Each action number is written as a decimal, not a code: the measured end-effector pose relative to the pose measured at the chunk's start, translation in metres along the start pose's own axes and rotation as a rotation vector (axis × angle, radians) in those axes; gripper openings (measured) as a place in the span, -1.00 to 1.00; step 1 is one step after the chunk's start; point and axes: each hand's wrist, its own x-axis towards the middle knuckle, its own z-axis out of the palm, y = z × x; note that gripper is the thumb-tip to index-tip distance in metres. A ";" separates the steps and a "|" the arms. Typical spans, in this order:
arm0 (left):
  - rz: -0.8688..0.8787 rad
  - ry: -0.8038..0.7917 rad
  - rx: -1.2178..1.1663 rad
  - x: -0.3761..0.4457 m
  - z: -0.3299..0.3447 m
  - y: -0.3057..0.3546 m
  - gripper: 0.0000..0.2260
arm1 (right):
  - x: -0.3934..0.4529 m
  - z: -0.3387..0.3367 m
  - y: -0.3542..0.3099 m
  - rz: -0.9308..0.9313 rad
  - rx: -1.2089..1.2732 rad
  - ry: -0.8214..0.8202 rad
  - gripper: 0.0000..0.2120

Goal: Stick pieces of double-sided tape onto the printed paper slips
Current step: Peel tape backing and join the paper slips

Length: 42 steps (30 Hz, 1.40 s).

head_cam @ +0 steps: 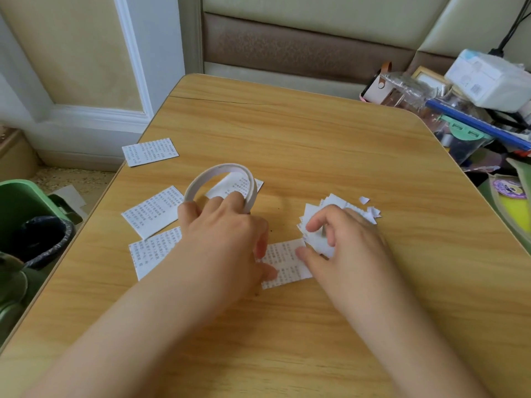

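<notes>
A white roll of double-sided tape [198,179] stands on edge, and my left hand [221,234] grips it with fingers hooked through the ring. The thumb and a fingertip of that hand touch a printed paper slip [283,261] lying on the wooden table [316,145]. My right hand [342,239] rests on a stack of blank-side-up slips [319,214], its thumb touching the printed slip's right edge. Other printed slips lie at the left: one far [150,151], one in the middle [152,214], one near [149,251], and one behind the roll [230,185].
Small torn white scraps [370,208] lie beyond the stack. A green bin with a black liner [34,225] stands off the table's left side. Clutter of boxes, a clear container and a blue rod [471,119] crowds the table's right side.
</notes>
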 end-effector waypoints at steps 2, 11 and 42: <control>-0.012 -0.010 -0.001 0.001 0.001 0.000 -0.71 | 0.000 0.003 -0.003 -0.112 -0.002 -0.003 -0.89; -0.011 -0.032 -0.005 0.002 0.002 -0.003 -0.70 | 0.004 -0.007 0.003 -0.099 -0.080 -0.154 -0.80; 0.010 -0.058 0.041 0.003 0.001 -0.004 -0.70 | 0.008 0.001 -0.002 -0.237 -0.015 -0.239 -0.89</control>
